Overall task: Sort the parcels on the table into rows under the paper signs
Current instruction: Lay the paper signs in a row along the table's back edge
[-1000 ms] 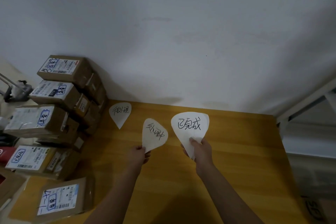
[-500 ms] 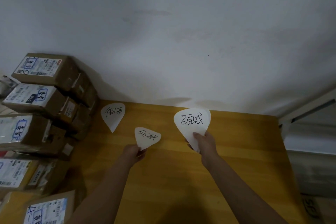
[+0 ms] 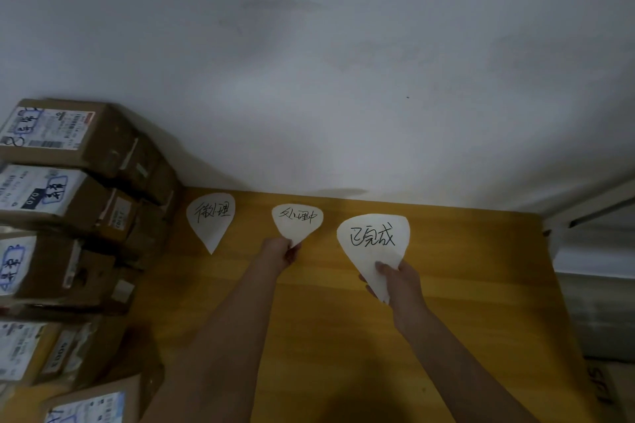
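Three white teardrop-shaped paper signs with handwritten characters are over the yellow wooden table [image 3: 481, 302]. The left sign [image 3: 210, 220] lies flat near the back edge, untouched. My left hand [image 3: 280, 252] pinches the pointed tip of the middle sign [image 3: 297, 221], low over the table near the wall. My right hand [image 3: 398, 280] grips the lower part of the right sign [image 3: 374, 244], which is larger in view and tilted up. Brown cardboard parcels [image 3: 68, 189] with white labels are stacked at the table's left end.
A grey-white wall [image 3: 343, 62] rises directly behind the table. More labelled parcels [image 3: 89, 402] sit at the lower left. A white metal frame [image 3: 591, 203] stands beyond the table's right edge, and a cardboard box [image 3: 608, 385] lies on the floor at lower right.
My left hand has carried the middle sign forward toward the wall, into line with the left sign. My right hand keeps hold of the right sign. The view has shifted left and closer.
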